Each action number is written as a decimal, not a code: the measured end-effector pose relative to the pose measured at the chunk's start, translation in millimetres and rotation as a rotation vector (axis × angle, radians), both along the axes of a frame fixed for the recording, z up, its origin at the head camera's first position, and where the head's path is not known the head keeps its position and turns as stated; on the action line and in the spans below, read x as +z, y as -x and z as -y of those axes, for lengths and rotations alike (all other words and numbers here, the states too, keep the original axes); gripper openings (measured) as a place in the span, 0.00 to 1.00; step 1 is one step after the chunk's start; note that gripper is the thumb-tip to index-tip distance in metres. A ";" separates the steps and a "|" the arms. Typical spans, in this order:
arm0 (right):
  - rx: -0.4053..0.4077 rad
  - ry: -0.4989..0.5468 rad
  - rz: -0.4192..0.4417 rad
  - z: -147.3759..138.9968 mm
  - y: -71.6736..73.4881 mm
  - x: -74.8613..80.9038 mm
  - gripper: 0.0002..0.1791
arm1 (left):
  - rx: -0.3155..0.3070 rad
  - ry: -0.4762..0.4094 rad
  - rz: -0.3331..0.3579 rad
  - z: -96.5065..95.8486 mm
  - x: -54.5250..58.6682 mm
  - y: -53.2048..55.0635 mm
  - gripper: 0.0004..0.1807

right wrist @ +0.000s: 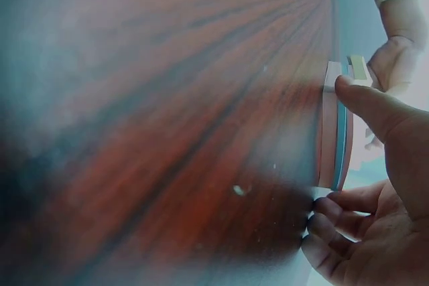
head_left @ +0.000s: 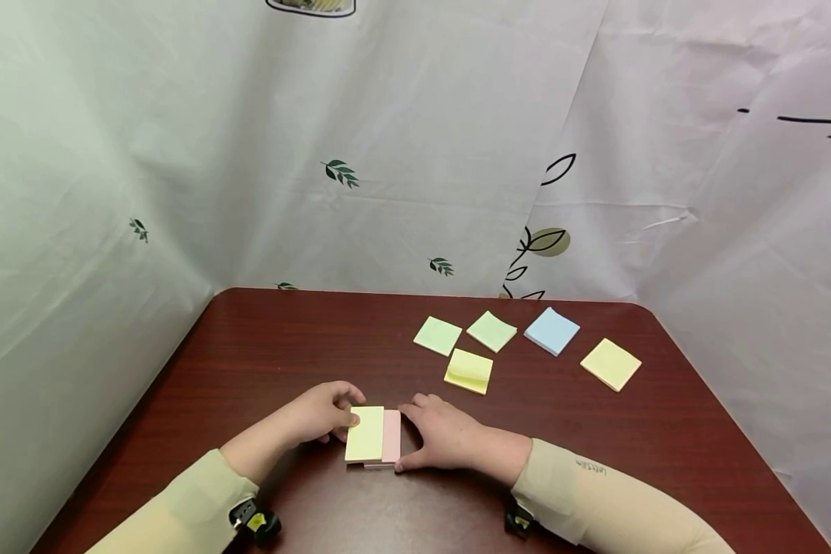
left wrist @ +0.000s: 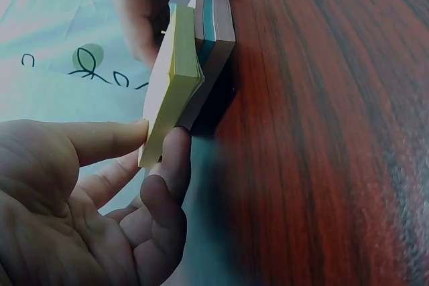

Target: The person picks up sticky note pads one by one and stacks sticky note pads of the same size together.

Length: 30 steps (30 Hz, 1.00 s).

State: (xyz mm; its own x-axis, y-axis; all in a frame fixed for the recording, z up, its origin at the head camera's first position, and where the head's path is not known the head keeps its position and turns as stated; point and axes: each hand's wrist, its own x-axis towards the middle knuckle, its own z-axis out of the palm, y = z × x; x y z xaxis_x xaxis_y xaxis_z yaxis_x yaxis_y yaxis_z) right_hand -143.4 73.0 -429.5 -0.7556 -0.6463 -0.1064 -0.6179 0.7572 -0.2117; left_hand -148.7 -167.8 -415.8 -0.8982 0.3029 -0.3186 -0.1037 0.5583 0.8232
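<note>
Between the two hands a stack of sticky note pads lies on the table, pink on top. In the left wrist view its side shows a blue layer between pinkish ones. My left hand pinches a yellow sticky note pad by its left edge, thumb on top and fingers below. That pad overlaps the stack, shifted left and tilted in the left wrist view. My right hand holds the stack at its right side, thumb at the near corner and fingers at the far one.
Farther back on the dark red table lie two pale green pads, a yellow pad with a lifted sheet, a blue pad and another yellow pad. A patterned white curtain stands behind the table and at both sides.
</note>
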 end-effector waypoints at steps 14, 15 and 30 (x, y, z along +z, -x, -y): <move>0.018 0.005 -0.009 -1.2 -0.8 1.2 0.50 | 0.008 0.009 0.006 -1.5 1.6 -2.9 0.11; 0.022 0.006 -0.009 -1.3 -0.7 1.0 0.50 | 0.010 0.011 0.005 -1.9 1.7 -3.0 0.11; 0.023 -0.013 -0.010 -1.0 -0.5 1.4 0.49 | -0.009 0.031 -0.015 -7.8 0.7 -1.6 0.09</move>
State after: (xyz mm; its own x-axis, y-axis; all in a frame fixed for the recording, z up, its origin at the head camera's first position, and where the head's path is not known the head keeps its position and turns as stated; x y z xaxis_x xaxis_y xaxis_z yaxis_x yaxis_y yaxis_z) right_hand -142.9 74.0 -428.1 -0.7416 -0.6621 -0.1076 -0.6372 0.7454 -0.1957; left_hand -147.1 -160.1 -415.2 -0.9000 0.3012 -0.3150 -0.0866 0.5848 0.8066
